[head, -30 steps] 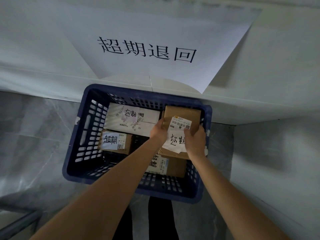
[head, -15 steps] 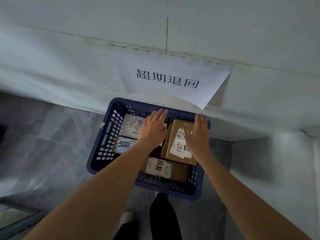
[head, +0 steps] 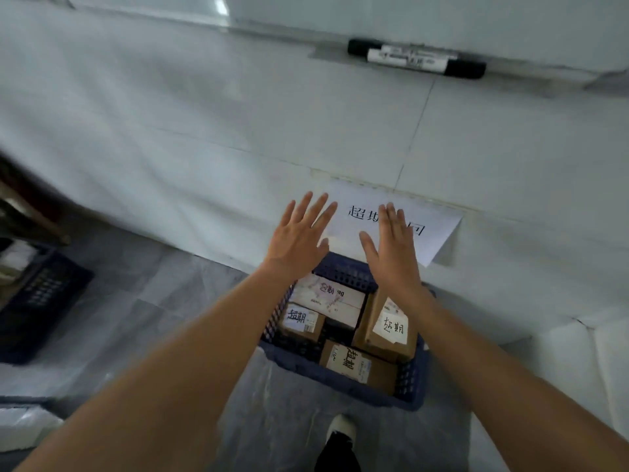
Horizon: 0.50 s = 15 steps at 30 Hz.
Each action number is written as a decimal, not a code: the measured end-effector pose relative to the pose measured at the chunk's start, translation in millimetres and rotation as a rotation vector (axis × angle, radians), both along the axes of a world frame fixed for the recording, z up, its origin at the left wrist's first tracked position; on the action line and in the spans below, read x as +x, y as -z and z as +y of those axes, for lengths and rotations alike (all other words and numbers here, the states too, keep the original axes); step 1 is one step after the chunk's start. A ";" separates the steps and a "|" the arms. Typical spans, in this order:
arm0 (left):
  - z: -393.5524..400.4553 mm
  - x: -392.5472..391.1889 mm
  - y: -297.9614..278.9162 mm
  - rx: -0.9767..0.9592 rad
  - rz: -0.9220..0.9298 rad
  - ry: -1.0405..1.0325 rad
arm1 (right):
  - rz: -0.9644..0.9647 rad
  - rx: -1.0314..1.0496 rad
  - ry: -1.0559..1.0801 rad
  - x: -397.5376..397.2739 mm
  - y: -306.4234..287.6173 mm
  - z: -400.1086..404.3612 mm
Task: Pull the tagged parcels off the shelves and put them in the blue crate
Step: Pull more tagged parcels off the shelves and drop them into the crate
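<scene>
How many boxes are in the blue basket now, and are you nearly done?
Four tagged parcels lie in the blue crate, among them a tilted brown parcel. The left hand and right hand are open, holding nothing. No shelves show, so what's left is unknown.

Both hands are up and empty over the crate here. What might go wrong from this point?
1. The tilted brown parcel leans on the parcels beside it near the blue crate wall; it may slip or block later parcels.
2. The crate looks nearly full, so more parcels may pile above its rim.
3. The person's shoe is close to the crate; a step might knock it.
</scene>
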State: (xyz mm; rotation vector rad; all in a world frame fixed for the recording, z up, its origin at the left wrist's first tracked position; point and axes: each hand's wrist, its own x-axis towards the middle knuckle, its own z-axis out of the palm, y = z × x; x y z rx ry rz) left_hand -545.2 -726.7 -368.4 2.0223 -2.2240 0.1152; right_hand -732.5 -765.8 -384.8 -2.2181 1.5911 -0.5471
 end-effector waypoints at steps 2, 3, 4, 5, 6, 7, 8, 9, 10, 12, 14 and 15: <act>16.0 23.4 -50.8 -0.083 -0.030 -0.030 | -0.004 -0.062 -0.038 25.0 -51.3 6.9; 23.4 36.1 -77.8 -0.128 -0.044 -0.047 | -0.014 -0.106 -0.063 39.6 -78.0 9.7; 31.1 49.5 -105.4 -0.169 -0.060 -0.072 | -0.028 -0.152 -0.089 55.9 -104.8 12.7; 39.2 63.1 -133.6 -0.209 -0.075 -0.101 | -0.044 -0.198 -0.115 73.8 -131.9 15.7; 48.0 77.4 -161.3 -0.248 -0.092 -0.134 | -0.060 -0.243 -0.141 92.6 -159.1 19.4; 58.3 91.6 -187.4 -0.289 -0.109 -0.171 | -0.078 -0.290 -0.168 112.0 -185.2 23.9; 68.8 105.5 -211.3 -0.330 -0.125 -0.207 | -0.099 -0.338 -0.197 131.6 -209.6 28.3; 79.6 119.3 -233.4 -0.368 -0.140 -0.242 | -0.121 -0.383 -0.228 151.3 -232.2 33.1; 91.0 132.7 -253.7 -0.401 -0.150 -0.276 | -0.142 -0.421 -0.258 170.7 -252.4 38.9; 115.9 159.7 -288.0 -0.446 -0.177 -0.358 | -0.177 -0.485 -0.325 207.5 -286.2 53.9; 143.7 188.1 -315.5 -0.480 -0.208 -0.464 | -0.211 -0.539 -0.401 243.1 -312.7 71.8; 157.8 201.1 -327.4 -0.495 -0.222 -0.516 | -0.231 -0.560 -0.440 259.4 -324.2 80.0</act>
